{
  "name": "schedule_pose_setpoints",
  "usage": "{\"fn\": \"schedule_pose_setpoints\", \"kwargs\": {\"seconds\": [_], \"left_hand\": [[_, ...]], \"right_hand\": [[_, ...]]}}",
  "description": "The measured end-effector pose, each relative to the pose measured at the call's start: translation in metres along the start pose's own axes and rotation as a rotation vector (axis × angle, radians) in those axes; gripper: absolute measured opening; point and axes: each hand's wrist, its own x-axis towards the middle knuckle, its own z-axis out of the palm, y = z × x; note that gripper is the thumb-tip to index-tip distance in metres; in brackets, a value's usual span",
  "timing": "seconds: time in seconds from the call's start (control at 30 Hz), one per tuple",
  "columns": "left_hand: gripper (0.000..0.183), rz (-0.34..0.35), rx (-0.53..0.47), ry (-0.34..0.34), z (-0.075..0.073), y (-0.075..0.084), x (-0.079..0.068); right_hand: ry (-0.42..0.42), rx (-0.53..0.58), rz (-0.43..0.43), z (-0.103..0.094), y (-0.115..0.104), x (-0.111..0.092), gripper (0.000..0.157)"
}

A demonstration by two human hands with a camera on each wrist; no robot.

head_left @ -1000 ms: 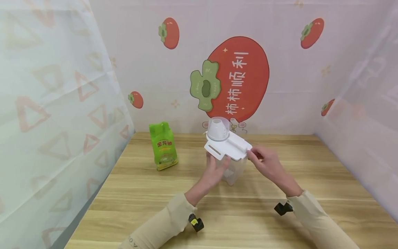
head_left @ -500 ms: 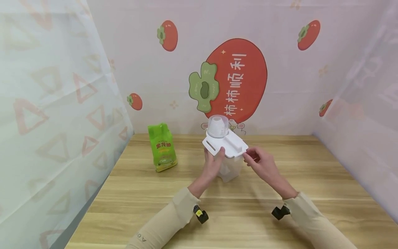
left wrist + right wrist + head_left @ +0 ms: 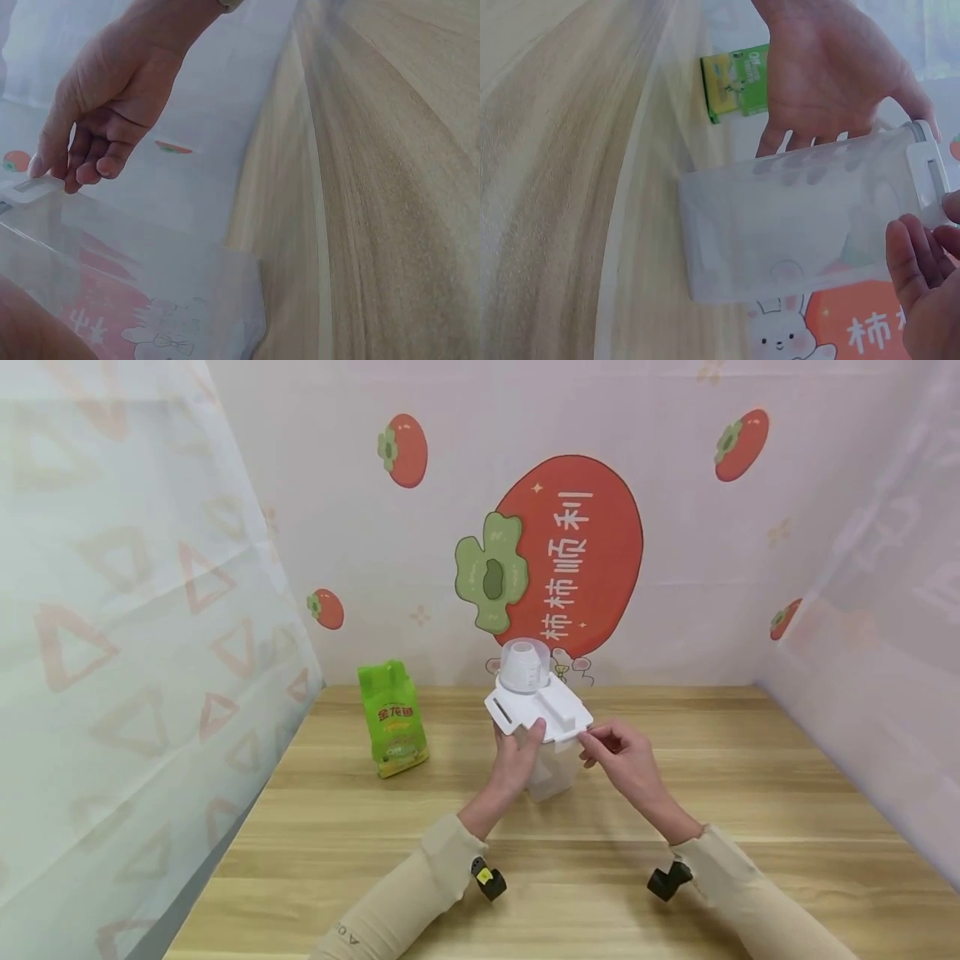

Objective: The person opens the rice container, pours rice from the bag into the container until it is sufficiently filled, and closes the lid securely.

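A translucent storage container (image 3: 787, 217) with a white lid (image 3: 553, 708) stands tilted slightly in the head view, its base close over the wooden table. A clear cup over a white, marked measuring cup (image 3: 525, 667) sits on the lid's far end. My left hand (image 3: 514, 762) holds the container from the left, thumb up at the lid's edge; in the right wrist view its fingers (image 3: 784, 144) spread behind the clear wall. My right hand (image 3: 628, 762) pinches the near right edge of the lid, at a slotted white clip (image 3: 928, 180) in the right wrist view.
A green bag (image 3: 394, 720) with red lettering stands upright on the wooden table (image 3: 337, 835), left of the container. Printed fabric walls (image 3: 675, 635) enclose the table at the back and both sides.
The container has shifted a little to the left in the head view, and both hands have stayed on it. My right hand has moved left along with the lid's edge.
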Motion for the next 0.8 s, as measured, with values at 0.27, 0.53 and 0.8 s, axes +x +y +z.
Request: {"fn": "schedule_pose_setpoints", "kwargs": {"seconds": [0.27, 0.53, 0.8], "left_hand": [[0.091, -0.001, 0.020, -0.020, -0.0022, 0.0009, -0.0010], [0.083, 0.038, -0.014, -0.025, -0.0017, 0.0016, 0.0014], [0.078, 0.041, -0.003, -0.030, -0.0019, 0.0000, 0.0022]], "right_hand": [[0.015, 0.076, 0.043, 0.0027, -0.0010, -0.0009, 0.016], [0.001, 0.057, 0.098, 0.0009, 0.0069, 0.0028, 0.017], [-0.018, 0.044, 0.128, -0.0010, 0.0052, 0.0027, 0.022]]}}
